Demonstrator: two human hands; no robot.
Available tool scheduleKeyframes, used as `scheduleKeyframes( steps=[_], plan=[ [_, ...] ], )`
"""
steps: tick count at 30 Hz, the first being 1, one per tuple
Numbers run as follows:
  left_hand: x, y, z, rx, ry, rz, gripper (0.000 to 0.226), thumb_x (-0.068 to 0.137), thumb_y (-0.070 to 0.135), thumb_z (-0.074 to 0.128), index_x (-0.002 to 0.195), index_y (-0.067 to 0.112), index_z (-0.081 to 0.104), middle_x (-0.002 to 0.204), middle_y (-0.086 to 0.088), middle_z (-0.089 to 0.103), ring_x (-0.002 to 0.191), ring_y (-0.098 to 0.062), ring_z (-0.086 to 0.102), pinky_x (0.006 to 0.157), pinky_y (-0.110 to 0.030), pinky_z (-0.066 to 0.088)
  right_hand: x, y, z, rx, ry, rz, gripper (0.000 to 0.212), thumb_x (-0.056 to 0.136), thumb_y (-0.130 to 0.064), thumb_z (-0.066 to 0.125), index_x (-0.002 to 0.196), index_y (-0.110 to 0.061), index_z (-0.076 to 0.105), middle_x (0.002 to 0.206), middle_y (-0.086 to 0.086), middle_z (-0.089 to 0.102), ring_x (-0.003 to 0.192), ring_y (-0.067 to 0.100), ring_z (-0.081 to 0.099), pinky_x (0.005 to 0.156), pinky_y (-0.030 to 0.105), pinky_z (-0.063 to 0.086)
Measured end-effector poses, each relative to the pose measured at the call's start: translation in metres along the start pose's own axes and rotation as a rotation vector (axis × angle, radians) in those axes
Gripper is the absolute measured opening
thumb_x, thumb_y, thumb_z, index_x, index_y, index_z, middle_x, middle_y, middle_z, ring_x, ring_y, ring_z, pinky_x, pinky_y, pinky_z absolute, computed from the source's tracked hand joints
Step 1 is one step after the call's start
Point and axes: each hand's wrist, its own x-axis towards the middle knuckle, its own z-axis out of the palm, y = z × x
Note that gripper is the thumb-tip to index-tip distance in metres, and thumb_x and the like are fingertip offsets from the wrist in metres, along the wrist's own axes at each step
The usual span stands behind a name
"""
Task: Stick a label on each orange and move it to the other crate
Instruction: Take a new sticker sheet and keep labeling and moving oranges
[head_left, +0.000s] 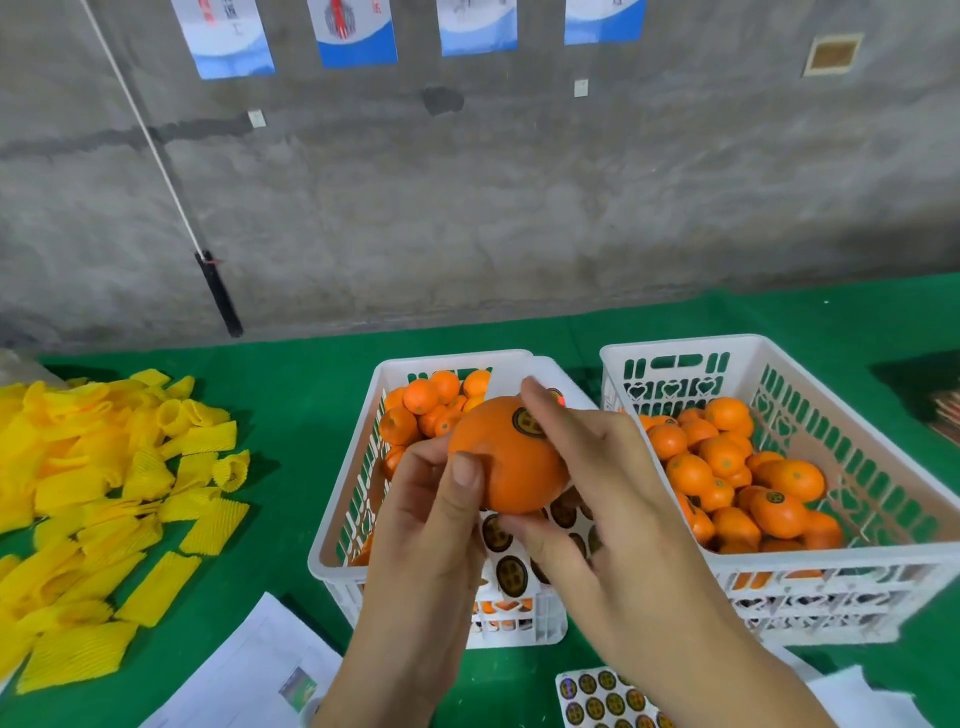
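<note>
We hold one orange (506, 457) up over the left crate (343, 519), our left hand (431, 525) curled round its near side with the thumb on the skin. Our right hand (587, 483) cups the far side, thumb under the fruit, and its forefinger reaches over the top beside the dark round label (529, 422) already on the peel; we judge it is pressing the label flat. So this fruit looks labelled and only needs moving across. The right crate (852, 467) holds a good heap of oranges, some showing labels, which we take as the finished lot. The left crate has a smaller pile at its far end, apparently unlabelled, with a label sheet (511, 566) lying across it under our hands. A second sheet (608, 699) lies on the green table (291, 395). We reckon the job is well past half.
</note>
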Motion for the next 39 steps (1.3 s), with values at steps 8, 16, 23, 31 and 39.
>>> scheduleKeyframes(
  steps=[8, 16, 23, 31, 39],
  plan=[
    [0.002, -0.006, -0.002, 0.069, 0.023, 0.019, 0.061, 0.061, 0.069, 0.092, 0.100, 0.025, 0.077, 0.129, -0.016, 0.072, 0.115, -0.028, 0.072, 0.088, -0.029, 0.059, 0.000, 0.007, -0.001, 0.022, -0.047, 0.065, 0.072, 0.096, -0.048, 0.065, 0.156, -0.052, 0.026, 0.141, -0.029, 0.036, 0.126, -0.010, 0.047, 0.090, 0.001, 0.042],
    [0.008, -0.016, -0.013, 0.137, -0.067, -0.063, 0.068, 0.072, 0.069, 0.086, 0.118, 0.020, 0.074, 0.135, -0.013, 0.070, 0.127, -0.034, 0.066, 0.111, -0.056, 0.050, -0.010, 0.021, -0.003, 0.036, -0.034, 0.067, 0.067, 0.098, -0.043, 0.067, 0.155, -0.051, 0.032, 0.127, -0.020, 0.038, 0.109, 0.004, 0.057, 0.075, 0.010, 0.048],
    [0.014, -0.041, -0.006, 0.033, -0.173, -0.150, 0.070, 0.082, 0.058, 0.084, 0.136, 0.018, 0.067, 0.143, -0.014, 0.066, 0.136, -0.034, 0.061, 0.113, -0.049, 0.049, -0.023, 0.052, -0.011, 0.038, 0.003, 0.140, 0.064, 0.097, -0.045, 0.067, 0.153, -0.049, 0.037, 0.138, -0.015, 0.043, 0.128, 0.009, 0.052, 0.096, 0.015, 0.045],
    [0.033, -0.096, 0.018, 0.109, 0.015, -0.306, 0.031, 0.098, 0.006, 0.072, 0.115, 0.031, 0.077, 0.129, -0.005, 0.073, 0.115, -0.018, 0.073, 0.099, -0.039, 0.058, -0.036, 0.097, -0.027, 0.168, 0.190, 0.300, 0.068, 0.093, -0.028, 0.076, 0.149, -0.048, 0.043, 0.140, -0.016, 0.044, 0.125, 0.009, 0.057, 0.095, 0.023, 0.053],
    [0.041, -0.120, 0.029, 0.153, -0.033, -0.332, 0.050, 0.101, -0.005, 0.060, 0.142, 0.023, 0.056, 0.125, -0.005, 0.076, 0.112, -0.023, 0.075, 0.082, -0.031, 0.063, -0.050, 0.188, -0.096, -0.354, 0.284, 0.664, 0.074, 0.092, -0.003, 0.071, 0.150, -0.038, 0.041, 0.141, 0.000, 0.033, 0.117, 0.024, 0.051, 0.100, 0.033, 0.044]
  ],
)
